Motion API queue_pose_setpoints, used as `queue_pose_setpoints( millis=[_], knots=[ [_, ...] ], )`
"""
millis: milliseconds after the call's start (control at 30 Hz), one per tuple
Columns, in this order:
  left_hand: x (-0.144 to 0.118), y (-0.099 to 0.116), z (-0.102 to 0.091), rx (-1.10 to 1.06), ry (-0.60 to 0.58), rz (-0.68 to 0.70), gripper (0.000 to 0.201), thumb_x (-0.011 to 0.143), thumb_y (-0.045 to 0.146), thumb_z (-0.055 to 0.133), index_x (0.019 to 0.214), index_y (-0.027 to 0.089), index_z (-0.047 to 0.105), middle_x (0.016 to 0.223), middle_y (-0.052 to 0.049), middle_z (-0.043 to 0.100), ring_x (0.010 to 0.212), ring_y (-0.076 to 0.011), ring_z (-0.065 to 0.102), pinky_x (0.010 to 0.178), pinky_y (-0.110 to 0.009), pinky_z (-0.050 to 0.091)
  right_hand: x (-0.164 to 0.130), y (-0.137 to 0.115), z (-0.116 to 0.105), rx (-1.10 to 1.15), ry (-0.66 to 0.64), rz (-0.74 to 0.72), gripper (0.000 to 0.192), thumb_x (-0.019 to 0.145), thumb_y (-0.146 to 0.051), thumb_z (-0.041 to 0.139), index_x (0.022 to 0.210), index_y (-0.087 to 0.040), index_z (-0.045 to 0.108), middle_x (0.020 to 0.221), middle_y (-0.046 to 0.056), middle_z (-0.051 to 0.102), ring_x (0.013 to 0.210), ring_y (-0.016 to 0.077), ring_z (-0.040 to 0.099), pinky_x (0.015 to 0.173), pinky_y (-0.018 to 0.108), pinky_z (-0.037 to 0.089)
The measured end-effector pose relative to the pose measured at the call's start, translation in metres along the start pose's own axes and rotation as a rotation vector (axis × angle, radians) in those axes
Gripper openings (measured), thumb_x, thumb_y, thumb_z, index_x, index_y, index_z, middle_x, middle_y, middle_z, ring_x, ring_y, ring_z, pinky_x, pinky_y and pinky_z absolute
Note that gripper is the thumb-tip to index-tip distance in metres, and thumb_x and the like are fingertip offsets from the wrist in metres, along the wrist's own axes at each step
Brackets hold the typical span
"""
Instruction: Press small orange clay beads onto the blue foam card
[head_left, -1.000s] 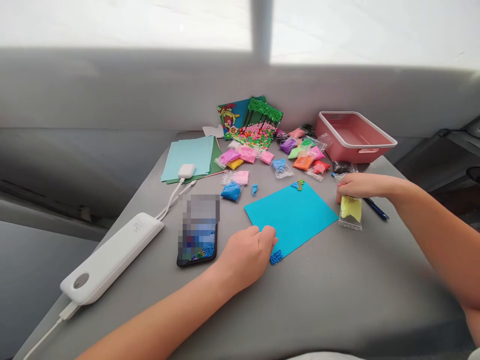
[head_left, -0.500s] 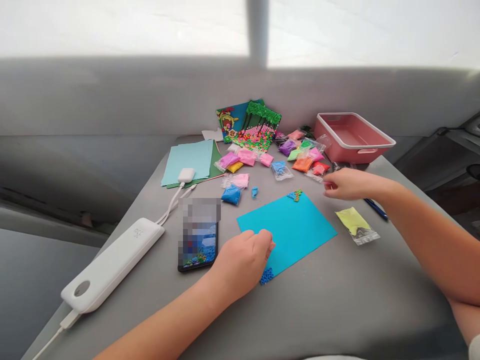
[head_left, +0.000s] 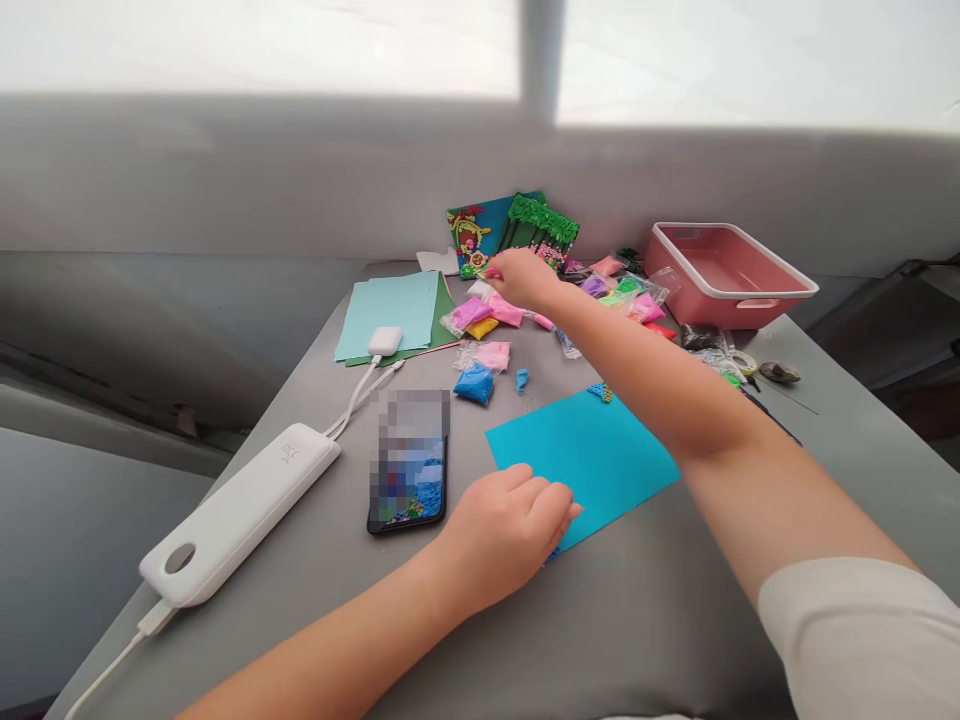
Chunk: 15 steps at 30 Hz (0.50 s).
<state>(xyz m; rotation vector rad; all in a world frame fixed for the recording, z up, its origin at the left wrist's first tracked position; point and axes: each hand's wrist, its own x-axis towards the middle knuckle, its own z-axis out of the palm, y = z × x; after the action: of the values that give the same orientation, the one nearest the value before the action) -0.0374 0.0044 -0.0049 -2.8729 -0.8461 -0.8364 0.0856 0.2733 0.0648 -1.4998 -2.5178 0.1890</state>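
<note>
The left hand [head_left: 510,525] lies low at about six o'clock on the table, fingers curled loosely, its fingertips pressing the near corner of the turquoise sheet [head_left: 592,455]; it pins the sheet rather than grips it. The right hand [head_left: 521,277] is stretched far across toward twelve o'clock, its forearm crossing above the sheet. Its fingers are bent down over the pink bead packets [head_left: 487,312] at the foot of the finished bead pictures [head_left: 517,228]; whether they have pinched a packet cannot be told.

From nine o'clock inward: a white power bank [head_left: 240,515] with a small grey logo too small to read, its cable running to a white earbud case [head_left: 384,340] that sits on a stack of pale green sheets [head_left: 390,312]. Next a phone [head_left: 410,470], screen up and blurred. Just beyond it lie a blue bead packet [head_left: 474,383] and another pink packet [head_left: 491,354]. At one o'clock, more coloured packets [head_left: 626,298] are heaped beside a pink plastic tray [head_left: 727,272].

Everything rests on a grey table [head_left: 675,620] with rounded edges, set against a grey wall under a bright, washed-out window.
</note>
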Motion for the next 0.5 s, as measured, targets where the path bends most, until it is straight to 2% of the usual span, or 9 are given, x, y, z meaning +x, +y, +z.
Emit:
queue_pose_setpoints(
  millis=[100, 167, 233, 333, 500],
  knots=[
    [0.003, -0.002, -0.002, 0.012, 0.052, 0.009, 0.023, 0.102, 0.018, 0.046, 0.087, 0.016, 0.063, 0.062, -0.001, 0.063, 0.055, -0.0161, 0.046, 0.050, -0.029, 0.037, 0.032, -0.014, 0.015, -0.019, -0.030, 0.085, 0.037, 0.098, -0.036, 0.062, 0.128, -0.017, 0.060, 0.129, 0.011, 0.063, 0.111, 0.0237, 0.065, 0.093, 0.045, 0.058],
    [0.003, -0.005, -0.003, 0.015, 0.080, 0.015, 0.018, 0.100, 0.013, 0.048, 0.091, 0.014, 0.063, 0.063, -0.001, 0.064, 0.055, -0.0163, 0.045, 0.050, -0.029, 0.037, 0.042, -0.018, 0.025, -0.024, -0.068, 0.147, 0.037, 0.098, -0.036, 0.063, 0.129, -0.016, 0.060, 0.129, 0.011, 0.063, 0.110, 0.0236, 0.065, 0.092, 0.045, 0.058],
    [0.003, -0.007, -0.003, 0.011, 0.094, 0.021, 0.013, 0.098, 0.009, 0.050, 0.098, 0.013, 0.063, 0.067, -0.002, 0.068, 0.056, -0.0163, 0.046, 0.052, -0.029, 0.039, 0.044, -0.018, 0.033, -0.025, -0.096, 0.185, 0.037, 0.098, -0.036, 0.063, 0.129, -0.016, 0.060, 0.129, 0.011, 0.063, 0.110, 0.0235, 0.065, 0.092, 0.045, 0.058],
    [0.004, -0.007, 0.001, -0.001, 0.095, 0.026, 0.019, 0.095, 0.003, 0.048, 0.104, 0.013, 0.062, 0.069, -0.002, 0.069, 0.057, -0.0164, 0.047, 0.052, -0.029, 0.040, 0.042, -0.015, 0.040, -0.032, -0.104, 0.206, 0.037, 0.098, -0.036, 0.062, 0.129, -0.016, 0.060, 0.129, 0.011, 0.063, 0.110, 0.0234, 0.065, 0.092, 0.045, 0.058],
    [0.006, 0.003, 0.004, -0.029, 0.087, 0.049, 0.023, 0.093, 0.002, 0.045, 0.098, 0.014, 0.064, 0.060, 0.000, 0.063, 0.053, -0.0161, 0.044, 0.048, -0.029, 0.036, 0.049, -0.009, 0.037, -0.050, -0.114, 0.199, 0.038, 0.098, -0.036, 0.063, 0.129, -0.016, 0.059, 0.130, 0.011, 0.062, 0.111, 0.0239, 0.065, 0.093, 0.046, 0.058]
  ],
)
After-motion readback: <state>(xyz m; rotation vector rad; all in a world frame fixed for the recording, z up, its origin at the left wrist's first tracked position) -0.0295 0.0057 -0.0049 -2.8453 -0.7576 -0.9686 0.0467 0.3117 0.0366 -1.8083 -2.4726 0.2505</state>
